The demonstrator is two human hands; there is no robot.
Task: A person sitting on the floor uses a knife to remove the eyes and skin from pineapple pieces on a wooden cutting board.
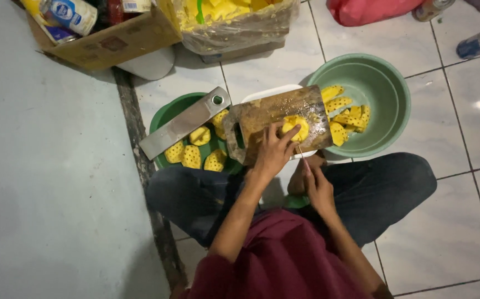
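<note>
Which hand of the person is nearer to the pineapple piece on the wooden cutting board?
The left hand is nearer: its fingers touch the pineapple piece on the cutting board. The right hand is below the board's near edge, apart from the piece.
</note>
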